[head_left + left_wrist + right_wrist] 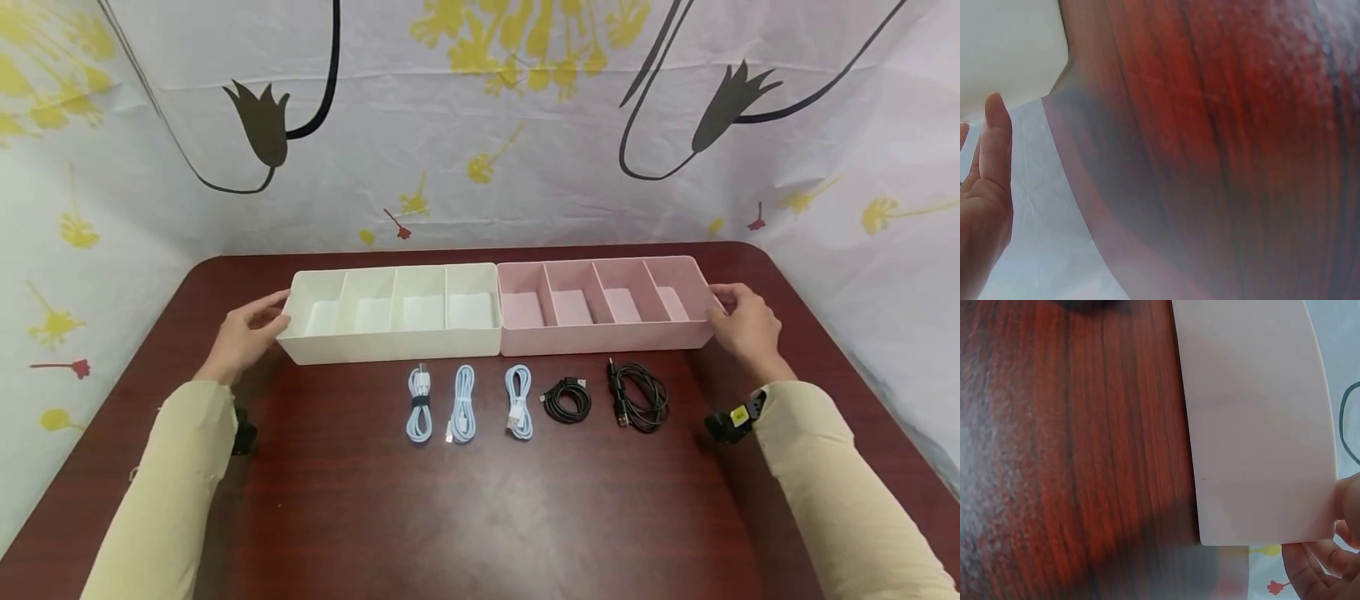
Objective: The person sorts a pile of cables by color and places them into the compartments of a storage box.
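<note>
In the head view, a white divided organizer box [397,344] stands end to end with a pink divided organizer box [607,338]. At the white box's left end, my left hand [247,329] touches the end wall with extended fingers; in the left wrist view a straight fingertip [995,103] meets the box's edge. My right hand [746,325] grips the pink box's right end, thumb at the rim and fingers against the outside, as the right wrist view shows. Each box has several compartments with nothing in them.
In front of the boxes lie bundled cables in a row: a white cable with a dark strap [420,404], two more white cables [464,404] [518,404], a small black coil [567,401] and a larger black coil [641,398]. A patterned cloth [480,200] hangs behind the dark-red table [480,517].
</note>
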A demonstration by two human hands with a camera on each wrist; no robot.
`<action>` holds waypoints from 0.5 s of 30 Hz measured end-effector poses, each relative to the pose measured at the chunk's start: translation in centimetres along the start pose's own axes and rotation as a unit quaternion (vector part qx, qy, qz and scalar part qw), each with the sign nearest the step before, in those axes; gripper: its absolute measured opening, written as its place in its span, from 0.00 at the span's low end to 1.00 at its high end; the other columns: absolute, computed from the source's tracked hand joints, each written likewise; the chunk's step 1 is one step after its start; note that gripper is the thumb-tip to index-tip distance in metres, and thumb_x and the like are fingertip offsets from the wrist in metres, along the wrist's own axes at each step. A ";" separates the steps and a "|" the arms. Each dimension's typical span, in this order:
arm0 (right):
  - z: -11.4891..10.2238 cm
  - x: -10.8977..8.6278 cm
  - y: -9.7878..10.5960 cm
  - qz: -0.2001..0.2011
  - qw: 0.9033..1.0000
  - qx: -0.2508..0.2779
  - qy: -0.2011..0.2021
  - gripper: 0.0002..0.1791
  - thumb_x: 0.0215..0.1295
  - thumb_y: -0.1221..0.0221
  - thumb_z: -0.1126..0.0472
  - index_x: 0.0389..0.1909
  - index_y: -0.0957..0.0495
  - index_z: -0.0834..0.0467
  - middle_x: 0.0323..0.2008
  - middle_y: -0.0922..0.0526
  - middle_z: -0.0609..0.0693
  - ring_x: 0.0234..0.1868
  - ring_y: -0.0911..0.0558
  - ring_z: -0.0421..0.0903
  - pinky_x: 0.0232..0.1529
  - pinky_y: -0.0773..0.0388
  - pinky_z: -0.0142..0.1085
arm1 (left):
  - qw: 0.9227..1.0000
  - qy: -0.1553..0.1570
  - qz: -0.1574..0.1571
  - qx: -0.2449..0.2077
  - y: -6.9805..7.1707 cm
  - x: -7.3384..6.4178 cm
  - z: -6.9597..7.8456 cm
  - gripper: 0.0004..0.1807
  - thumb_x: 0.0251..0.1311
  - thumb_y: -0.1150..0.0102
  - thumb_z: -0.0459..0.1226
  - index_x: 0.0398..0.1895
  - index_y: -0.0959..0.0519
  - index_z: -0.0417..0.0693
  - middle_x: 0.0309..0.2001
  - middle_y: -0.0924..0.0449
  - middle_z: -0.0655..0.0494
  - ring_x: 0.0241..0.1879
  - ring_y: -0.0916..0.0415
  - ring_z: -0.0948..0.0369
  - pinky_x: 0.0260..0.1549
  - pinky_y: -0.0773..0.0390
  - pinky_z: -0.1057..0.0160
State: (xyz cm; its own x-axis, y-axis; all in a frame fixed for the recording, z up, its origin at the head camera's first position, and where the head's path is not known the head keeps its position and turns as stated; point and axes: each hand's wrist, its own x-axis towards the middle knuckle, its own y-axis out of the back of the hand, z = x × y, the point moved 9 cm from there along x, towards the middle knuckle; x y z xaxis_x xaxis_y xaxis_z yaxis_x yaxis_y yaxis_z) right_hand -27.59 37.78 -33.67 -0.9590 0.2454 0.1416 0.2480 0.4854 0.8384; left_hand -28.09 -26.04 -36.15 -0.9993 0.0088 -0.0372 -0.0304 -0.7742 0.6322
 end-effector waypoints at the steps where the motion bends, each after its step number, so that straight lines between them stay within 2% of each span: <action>1: 0.0 0.0 -0.1 -0.001 1.000 0.001 0.002 0.22 0.59 0.56 0.63 0.54 0.34 0.69 0.49 0.30 0.70 0.48 0.33 0.66 0.48 0.49 0.59 | 1.000 0.003 0.002 0.001 0.0 -0.1 0.0 0.29 0.62 0.55 0.47 0.66 0.43 0.52 0.53 0.34 0.38 0.44 0.34 0.54 0.32 0.29 0.67; 15: 0.0 -0.2 -0.1 -0.010 1.000 0.018 0.023 0.22 0.61 0.56 0.62 0.55 0.35 0.69 0.48 0.31 0.71 0.44 0.32 0.65 0.47 0.48 0.59 | 1.000 0.005 -0.003 0.001 0.0 -0.1 0.1 0.28 0.63 0.57 0.47 0.66 0.44 0.53 0.53 0.35 0.39 0.46 0.35 0.53 0.33 0.30 0.66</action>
State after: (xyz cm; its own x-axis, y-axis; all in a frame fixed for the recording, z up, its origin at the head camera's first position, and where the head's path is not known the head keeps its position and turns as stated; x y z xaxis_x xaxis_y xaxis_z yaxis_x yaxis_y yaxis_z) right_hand -27.45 37.67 -33.81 -0.9686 0.1981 0.1499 0.2334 0.5193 0.8221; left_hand -27.96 -26.00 -36.06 -0.9988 0.0076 -0.0480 -0.0363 -0.7728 0.6336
